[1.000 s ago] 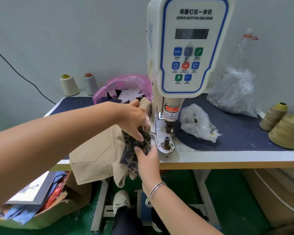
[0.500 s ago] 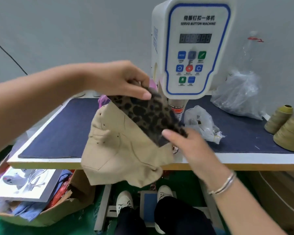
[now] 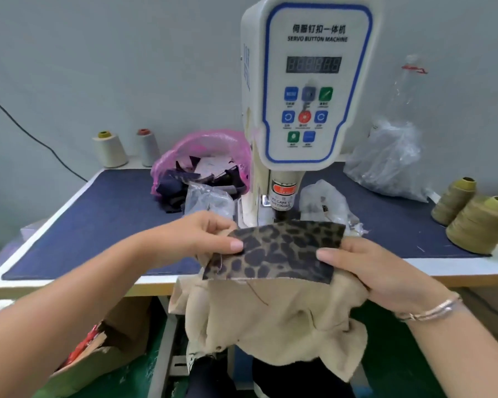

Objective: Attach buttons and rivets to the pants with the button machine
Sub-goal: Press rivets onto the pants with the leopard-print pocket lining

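I hold beige pants point(image 3: 273, 317) with a leopard-print panel point(image 3: 276, 251) in front of the white servo button machine point(image 3: 308, 90). My left hand point(image 3: 202, 237) pinches the panel's left edge, thumb on top. On the right edge, my right hand point(image 3: 365, 271) pinches the panel and the beige cloth under it. The panel lies flat and nearly level, just before the machine's punch point(image 3: 282, 196). The beige cloth hangs over the table's front edge. The panel hides the machine's lower die.
A blue mat point(image 3: 104, 225) covers the table. A pink bag of fabric scraps point(image 3: 202, 159) and clear plastic bags point(image 3: 328, 205) flank the machine. Thread cones stand at the back left point(image 3: 110, 150) and far right point(image 3: 480, 225). A cardboard box point(image 3: 98, 357) sits below left.
The pants came off the machine's die, were lifted and turned, then lowered. Both hands now hold the leopard panel flat and level in front of the punch instead of tilted up.
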The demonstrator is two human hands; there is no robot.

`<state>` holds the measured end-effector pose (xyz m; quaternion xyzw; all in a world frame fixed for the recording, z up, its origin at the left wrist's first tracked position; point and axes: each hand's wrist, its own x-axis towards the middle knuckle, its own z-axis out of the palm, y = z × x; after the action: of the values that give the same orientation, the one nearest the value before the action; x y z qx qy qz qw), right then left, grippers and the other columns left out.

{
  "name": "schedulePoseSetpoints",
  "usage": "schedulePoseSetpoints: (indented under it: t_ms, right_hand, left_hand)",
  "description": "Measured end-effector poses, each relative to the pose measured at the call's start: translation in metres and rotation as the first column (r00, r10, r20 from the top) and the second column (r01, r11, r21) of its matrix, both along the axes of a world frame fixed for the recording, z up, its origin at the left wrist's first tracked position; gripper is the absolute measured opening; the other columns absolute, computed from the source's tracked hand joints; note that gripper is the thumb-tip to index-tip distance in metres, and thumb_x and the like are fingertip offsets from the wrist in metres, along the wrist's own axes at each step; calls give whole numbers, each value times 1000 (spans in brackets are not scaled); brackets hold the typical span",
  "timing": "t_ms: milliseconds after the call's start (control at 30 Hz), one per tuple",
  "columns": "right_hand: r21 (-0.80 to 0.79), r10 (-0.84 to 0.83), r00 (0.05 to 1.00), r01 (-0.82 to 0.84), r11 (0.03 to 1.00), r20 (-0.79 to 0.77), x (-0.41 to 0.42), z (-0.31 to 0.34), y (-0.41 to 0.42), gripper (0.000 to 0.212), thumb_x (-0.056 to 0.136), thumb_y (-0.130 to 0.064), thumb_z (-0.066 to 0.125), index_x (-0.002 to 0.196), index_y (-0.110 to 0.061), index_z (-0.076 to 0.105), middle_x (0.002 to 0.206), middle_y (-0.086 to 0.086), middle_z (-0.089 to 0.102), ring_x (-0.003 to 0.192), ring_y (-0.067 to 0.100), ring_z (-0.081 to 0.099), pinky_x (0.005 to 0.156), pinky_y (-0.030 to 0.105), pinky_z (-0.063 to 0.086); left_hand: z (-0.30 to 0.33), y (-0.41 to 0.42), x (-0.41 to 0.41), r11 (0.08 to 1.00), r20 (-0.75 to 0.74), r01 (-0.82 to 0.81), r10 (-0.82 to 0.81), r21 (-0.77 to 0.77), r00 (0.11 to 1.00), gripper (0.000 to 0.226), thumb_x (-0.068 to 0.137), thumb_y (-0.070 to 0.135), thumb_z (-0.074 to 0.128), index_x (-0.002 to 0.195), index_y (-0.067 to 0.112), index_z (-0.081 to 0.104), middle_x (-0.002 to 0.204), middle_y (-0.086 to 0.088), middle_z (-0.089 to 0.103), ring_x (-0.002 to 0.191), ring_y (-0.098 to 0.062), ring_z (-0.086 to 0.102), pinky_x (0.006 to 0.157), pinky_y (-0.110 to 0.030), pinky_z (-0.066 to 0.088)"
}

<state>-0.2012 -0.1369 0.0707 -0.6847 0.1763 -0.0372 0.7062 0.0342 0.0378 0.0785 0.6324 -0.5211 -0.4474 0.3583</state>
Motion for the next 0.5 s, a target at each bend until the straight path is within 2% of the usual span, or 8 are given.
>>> schedulePoseSetpoints:
  t_ms: [100,167,200,233,300,333,400,500]
  right_hand:
    - [84,133,973,-151,985,187,-22,12,-5,43,63,-41,84,97,-17,75,102,10,73,89,21,70,71,26,55]
    - [25,144,973,-151,988,182,-26,12,-9,36,67,-32,83,100,-20,74,106,9,72,95,23,70,75,26,55]
    - [-22,132,981,-131,991,143,-26,10,-9,35,68,-27,82,101,-22,74,108,8,72,99,22,69,76,25,55]
    - [-63,111,989,-105,993,100,-24,5,-10,36,68,-23,82,103,-26,73,109,6,71,101,21,68,77,23,54]
    - [-98,73,997,-71,993,23,-19,-8,-12,40,67,-20,78,105,-32,72,110,1,71,102,16,68,77,18,53]
    - [-98,71,997,-71,993,-7,-17,-14,-13,40,68,-20,76,106,-31,72,109,-1,72,101,13,68,75,15,52]
    - [-88,46,997,-51,995,-64,-13,-27,-17,42,71,-30,72,112,-26,68,110,-6,71,102,10,67,76,14,52]
    - [112,-57,995,67,992,-85,-6,-43,-24,48,79,-50,54,121,-26,60,120,-8,67,112,10,62,93,26,46]
  left_hand:
    - [21,8,-7,985,-53,172,-172,-4,984,35,75,41,78,96,14,69,94,-3,73,86,-19,69,76,-28,54]
    - [26,6,-10,983,21,184,-185,13,983,33,78,42,75,93,14,69,91,-3,73,83,-18,68,76,-26,53]
    - [23,3,-10,989,60,148,-149,22,987,33,79,43,73,82,11,65,78,-1,67,73,-16,63,70,-23,50]
    - [18,0,-11,994,104,108,-111,35,988,38,80,44,70,71,9,56,66,0,54,62,-15,51,62,-21,42]
    - [4,-5,-12,996,135,66,-74,62,988,46,85,41,63,64,8,38,63,-1,30,58,-17,27,55,-24,24]
    - [-5,-8,-12,996,123,54,-63,75,990,48,87,40,61,66,5,35,64,-2,26,59,-19,22,55,-26,21]
    - [-19,-12,-13,995,114,26,-38,101,993,55,86,48,59,70,0,36,67,-6,27,60,-19,22,55,-25,21]
    - [-30,-17,-13,993,148,-11,-6,114,989,59,80,60,57,66,5,39,65,-4,28,58,-16,23,54,-23,21]
